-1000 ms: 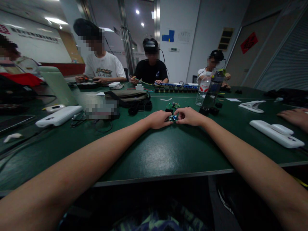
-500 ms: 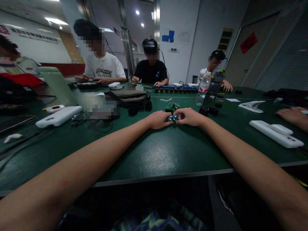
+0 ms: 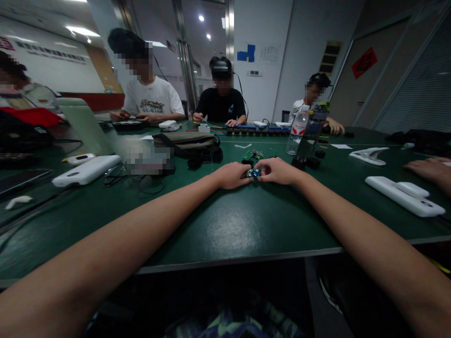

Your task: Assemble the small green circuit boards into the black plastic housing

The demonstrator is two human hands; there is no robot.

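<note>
A small green circuit board [image 3: 252, 173] with blue and pale parts on it is held low over the table, between both hands. My left hand [image 3: 233, 175] pinches its left edge between thumb and fingers. On the opposite edge my right hand [image 3: 276, 171] is closed, thumb and forefinger curled against the board. Just behind the hands lies a second group of green boards [image 3: 252, 155] with small parts. A black block [image 3: 247, 162] sits between that group and my left fingertips. The fingers partly cover the held board.
A bottle with a red label [image 3: 298, 131] and a dark bottle [image 3: 313, 134] stand right of the hands. White devices [image 3: 405, 195] lie at right and left. A bag [image 3: 190, 141] is behind my left hand. Several people sit around the green table [image 3: 225, 220].
Both hands stay in nearly the same place around the circuit board. Across the table, a person's hand at the far right has shifted slightly to the right.
</note>
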